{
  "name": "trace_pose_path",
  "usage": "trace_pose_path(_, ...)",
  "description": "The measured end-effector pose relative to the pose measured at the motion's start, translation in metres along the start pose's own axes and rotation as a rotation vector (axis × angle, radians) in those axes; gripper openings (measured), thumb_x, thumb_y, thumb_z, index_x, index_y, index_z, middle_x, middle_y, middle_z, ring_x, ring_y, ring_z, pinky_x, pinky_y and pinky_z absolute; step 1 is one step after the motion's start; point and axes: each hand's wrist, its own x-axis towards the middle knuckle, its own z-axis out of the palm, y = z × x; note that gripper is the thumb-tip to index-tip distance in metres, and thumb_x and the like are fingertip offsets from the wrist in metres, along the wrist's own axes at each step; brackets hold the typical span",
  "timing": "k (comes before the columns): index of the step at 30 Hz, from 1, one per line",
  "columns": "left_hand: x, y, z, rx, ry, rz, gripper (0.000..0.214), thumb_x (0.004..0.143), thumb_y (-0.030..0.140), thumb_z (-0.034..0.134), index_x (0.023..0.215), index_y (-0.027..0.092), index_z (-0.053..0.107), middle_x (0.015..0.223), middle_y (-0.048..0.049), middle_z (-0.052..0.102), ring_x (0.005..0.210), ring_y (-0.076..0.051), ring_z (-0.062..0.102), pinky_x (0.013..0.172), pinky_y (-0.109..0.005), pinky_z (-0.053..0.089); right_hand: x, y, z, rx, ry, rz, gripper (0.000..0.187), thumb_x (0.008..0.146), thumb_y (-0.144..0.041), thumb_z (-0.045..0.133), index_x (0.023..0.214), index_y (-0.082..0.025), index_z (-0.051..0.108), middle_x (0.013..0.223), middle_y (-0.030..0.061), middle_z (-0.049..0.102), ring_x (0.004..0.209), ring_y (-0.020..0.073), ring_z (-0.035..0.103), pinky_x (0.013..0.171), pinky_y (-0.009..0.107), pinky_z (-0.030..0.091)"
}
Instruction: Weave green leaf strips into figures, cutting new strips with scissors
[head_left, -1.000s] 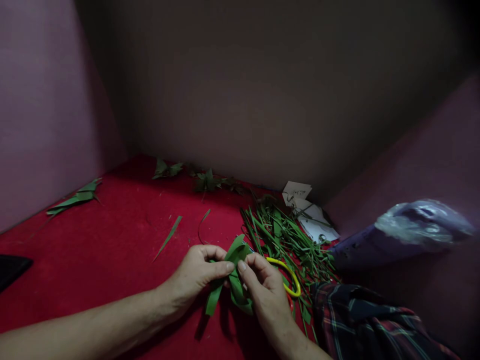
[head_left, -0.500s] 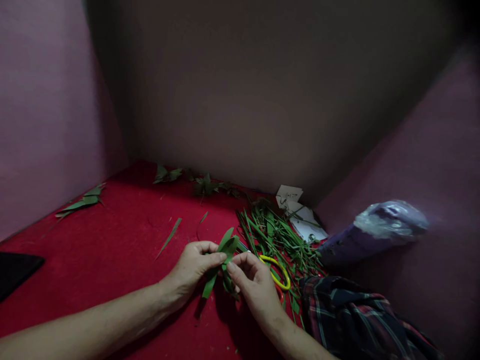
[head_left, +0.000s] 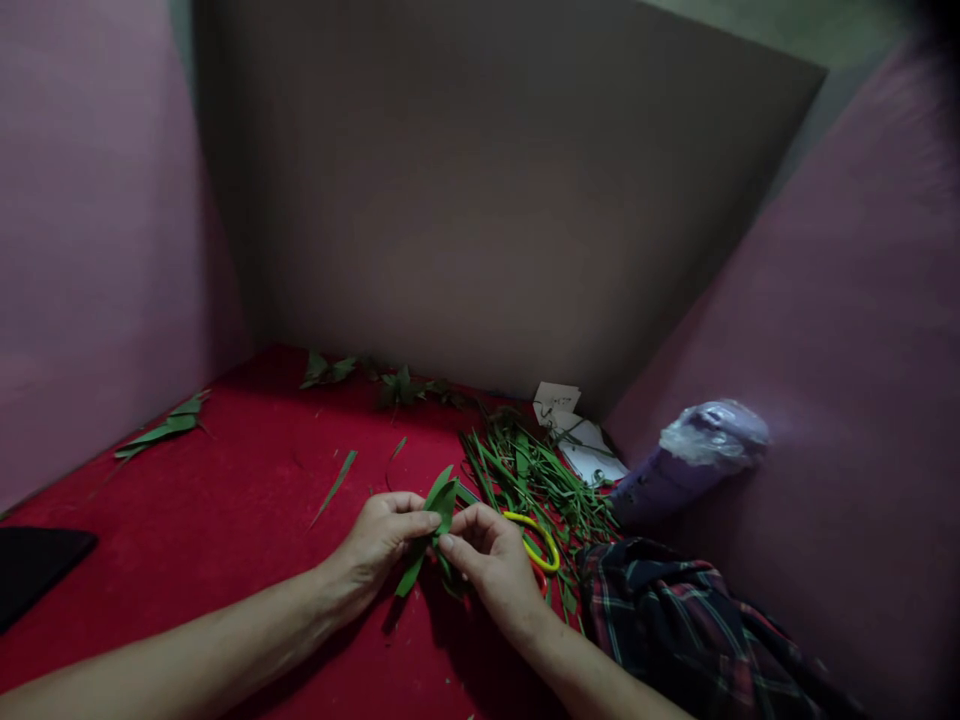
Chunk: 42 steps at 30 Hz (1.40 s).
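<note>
My left hand (head_left: 379, 545) and my right hand (head_left: 491, 565) meet over the red surface (head_left: 225, 510), both pinching a folded green leaf strip (head_left: 439, 500). The strip's loose end (head_left: 409, 578) hangs down between the two hands. The fingertips of both hands press on the fold at the strip's top. Just right of my right hand lie scissors with a yellow handle loop (head_left: 534, 540), partly hidden by the hand.
A heap of thin green leaf strips (head_left: 536, 470) lies right of the hands, with white paper cards (head_left: 574, 425) behind it. A purple plastic-wrapped object (head_left: 686, 460) and plaid cloth (head_left: 675, 620) sit at right. Leaf scraps (head_left: 161, 428) dot the far red surface; a dark object (head_left: 34, 560) is at left.
The camera has tilted up and back, so the hands and clutter sit lower and look smaller. Both hands keep hold of the leaf strip, and the fingers have drawn closer on the fold.
</note>
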Motion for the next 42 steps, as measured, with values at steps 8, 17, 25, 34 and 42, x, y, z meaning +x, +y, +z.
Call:
trace_pose_path(8,0.004,-0.005,-0.003,0.011,0.045,0.054,0.021,0.057,0.027,0.075,0.06,0.012,0.06,0.049,-0.0007,0.061,0.043,-0.012,0.054,0.046,-0.022,0.042,0.003,0.004,0.0,0.064,0.015,0.026,0.024,0.07,-0.035,0.068,0.069,-0.015,0.056,0.055,-0.0046,0.051,0.046,0.0075,0.042,0.044,0.018,0.033)
trace_pose_path(17,0.006,-0.003,-0.005,0.037,0.067,0.071,0.02,0.059,0.028,0.073,0.063,0.013,0.06,0.05,-0.0019,0.064,0.042,-0.012,0.056,0.046,-0.022,0.043,0.007,0.004,-0.003,0.144,0.015,0.061,0.039,0.08,-0.051,0.054,0.075,-0.013,0.058,0.061,-0.0007,0.054,0.049,0.0091,0.049,0.045,0.019,0.038)
trace_pose_path(25,0.002,-0.007,-0.005,0.111,0.019,0.055,0.021,0.06,0.028,0.073,0.061,0.013,0.059,0.049,-0.0015,0.063,0.042,-0.011,0.054,0.044,-0.021,0.041,0.006,0.005,-0.001,0.105,-0.021,-0.008,0.028,0.072,-0.037,0.068,0.069,-0.015,0.052,0.057,-0.0052,0.047,0.049,0.0067,0.04,0.046,0.018,0.032)
trace_pose_path(34,0.002,-0.011,-0.006,-0.011,-0.048,0.013,0.022,0.061,0.028,0.075,0.063,0.014,0.058,0.054,-0.0016,0.065,0.046,-0.012,0.057,0.047,-0.021,0.043,0.001,0.004,0.002,0.105,0.017,0.007,0.029,0.076,-0.039,0.061,0.064,-0.016,0.047,0.051,-0.0083,0.034,0.045,0.006,0.027,0.042,0.019,0.022)
trace_pose_path(42,0.001,-0.007,-0.004,0.022,-0.044,0.05,0.021,0.057,0.026,0.077,0.059,0.013,0.06,0.051,0.0008,0.06,0.045,-0.009,0.053,0.046,-0.02,0.042,0.002,0.003,0.002,0.145,-0.009,-0.04,0.019,0.075,-0.032,0.064,0.075,-0.015,0.055,0.064,-0.0033,0.047,0.056,0.0089,0.04,0.052,0.02,0.033)
